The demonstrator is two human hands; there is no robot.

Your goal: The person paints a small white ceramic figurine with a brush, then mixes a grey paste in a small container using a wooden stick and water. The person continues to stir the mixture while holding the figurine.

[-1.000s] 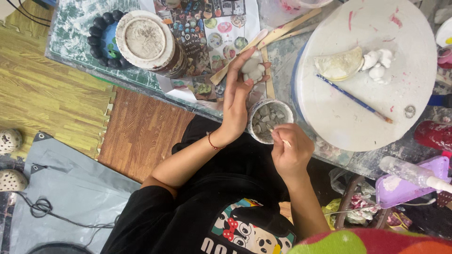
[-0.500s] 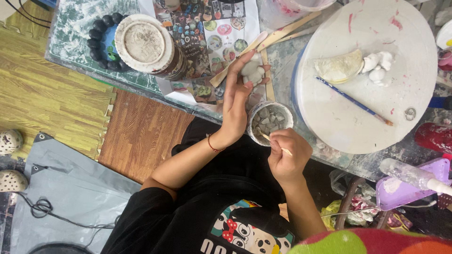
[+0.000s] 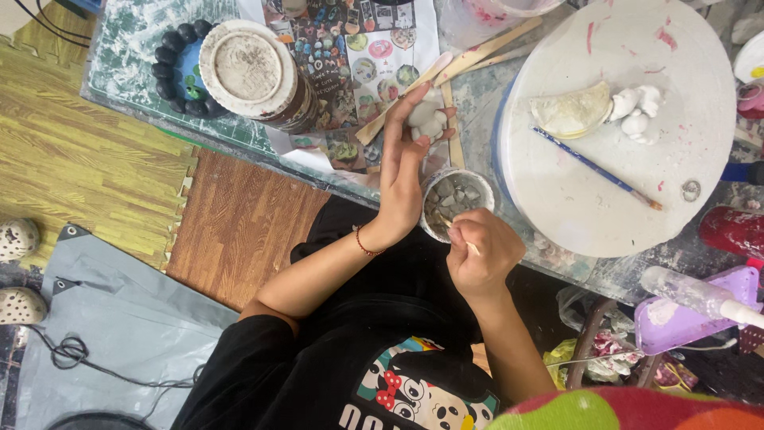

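My left hand [image 3: 403, 171] is raised edge-on over the table's near edge, fingers straight, with a small white clay piece [image 3: 427, 118] resting against the palm and fingers. My right hand [image 3: 479, 253] is closed around a thin wooden stick [image 3: 457, 236] whose tip dips into a small round cup [image 3: 458, 197] of grey lumpy stuff. The cup stands at the table edge between both hands.
A white round board [image 3: 672, 167] to the right carries a pale clay slab [image 3: 571, 111], small white clay lumps [image 3: 634, 111] and a blue-handled brush [image 3: 597, 169]. A large round tub [image 3: 251, 70], flat wooden sticks [image 3: 477, 52] and a sticker sheet [image 3: 358, 56] lie behind. A purple bottle [image 3: 700, 306] sits lower right.
My right hand has shifted slightly, moving the stick in the cup. My left hand has stayed raised with the white clay piece.
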